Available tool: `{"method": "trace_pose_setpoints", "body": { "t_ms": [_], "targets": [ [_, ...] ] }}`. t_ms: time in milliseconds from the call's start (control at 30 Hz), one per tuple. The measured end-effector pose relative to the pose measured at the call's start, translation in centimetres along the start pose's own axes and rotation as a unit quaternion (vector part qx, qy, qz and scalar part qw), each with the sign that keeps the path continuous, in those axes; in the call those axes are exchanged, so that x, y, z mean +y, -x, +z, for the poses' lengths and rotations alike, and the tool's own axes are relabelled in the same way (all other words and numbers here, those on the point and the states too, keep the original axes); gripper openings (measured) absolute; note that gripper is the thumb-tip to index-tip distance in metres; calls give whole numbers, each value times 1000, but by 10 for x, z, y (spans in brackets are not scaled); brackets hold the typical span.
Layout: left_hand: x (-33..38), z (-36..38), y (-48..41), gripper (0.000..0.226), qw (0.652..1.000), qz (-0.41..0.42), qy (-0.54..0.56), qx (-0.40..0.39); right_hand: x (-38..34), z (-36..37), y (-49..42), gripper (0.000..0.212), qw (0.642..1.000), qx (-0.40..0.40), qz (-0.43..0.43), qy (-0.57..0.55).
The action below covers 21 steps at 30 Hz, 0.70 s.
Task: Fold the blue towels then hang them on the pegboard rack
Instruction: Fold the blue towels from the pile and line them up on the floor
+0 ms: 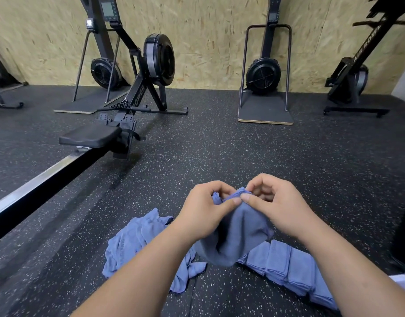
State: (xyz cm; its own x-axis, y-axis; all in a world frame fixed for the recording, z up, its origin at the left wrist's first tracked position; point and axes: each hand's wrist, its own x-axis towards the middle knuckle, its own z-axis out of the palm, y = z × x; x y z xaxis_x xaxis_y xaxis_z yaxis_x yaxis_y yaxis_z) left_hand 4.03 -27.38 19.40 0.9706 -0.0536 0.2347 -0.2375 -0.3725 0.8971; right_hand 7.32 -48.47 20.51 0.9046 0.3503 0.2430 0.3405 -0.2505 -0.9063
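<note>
A speckled black rubber floor (pixel 242 145) runs back to a chipboard wall (pixel 208 42). On the left stands one rowing machine (pixel 151 65), its seat (pixel 89 136) on a steel rail (pixel 37 179) that slants toward the lower left edge. Two upright fan-wheel machines stand on platforms against the wall, one behind the rower (pixel 104 70) and one right of centre (pixel 263 74). A further black machine (pixel 348 76) leans at the far right. All of these are well apart from the hands, and the floor between them and the towels carries nothing.

Three groups of blue cloth show. One blue towel (pixel 240 229) is held up in front of the person. A loose heap of unfolded towels (pixel 133 239) lies on the floor to the left, partly hidden by the left forearm; I cannot count them. A row of folded towels (pixel 288 266) lies on the floor to the right, overlapping, at least three, running toward the lower right under the right forearm.

The left hand (pixel 203 211) and right hand (pixel 277 202) meet at the held towel's bunched top edge. Each grip pinches that edge between thumb and curled fingers, the two thumbs nearly touching. The towel hangs down from the pinch, its long axis roughly vertical. Its rounded lower end lies between heap and row; whether it touches the floor I cannot tell.
</note>
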Motion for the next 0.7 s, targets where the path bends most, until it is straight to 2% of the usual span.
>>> {"method": "trace_pose_setpoints", "body": {
  "t_ms": [100,167,233,267,400,567,633,700],
  "targets": [
    [3,-4,-4,4,997,6,41,68,3,-7,1,35,997,-74,28,-16],
    [5,-11,-6,3,990,-3,90,107,12,-13,3,43,992,-105,52,56],
    [4,-18,-8,4,984,-20,112,138,22,-17,5,39,986,-85,68,128],
    [2,-21,-8,4,982,-27,109,151,24,-18,5,38,987,-66,71,130],
    [-10,-28,-12,6,974,-74,77,200,20,-22,4,40,998,-12,47,33],
    [-16,-32,-16,6,958,-111,85,250,16,-25,2,18,1000,19,0,20],
    [-19,-35,-17,5,955,-118,68,264,13,-28,2,12,998,21,-9,52],
    [-21,-38,-17,5,953,-115,49,275,11,-30,3,10,996,-14,-10,92]
  ]
}}
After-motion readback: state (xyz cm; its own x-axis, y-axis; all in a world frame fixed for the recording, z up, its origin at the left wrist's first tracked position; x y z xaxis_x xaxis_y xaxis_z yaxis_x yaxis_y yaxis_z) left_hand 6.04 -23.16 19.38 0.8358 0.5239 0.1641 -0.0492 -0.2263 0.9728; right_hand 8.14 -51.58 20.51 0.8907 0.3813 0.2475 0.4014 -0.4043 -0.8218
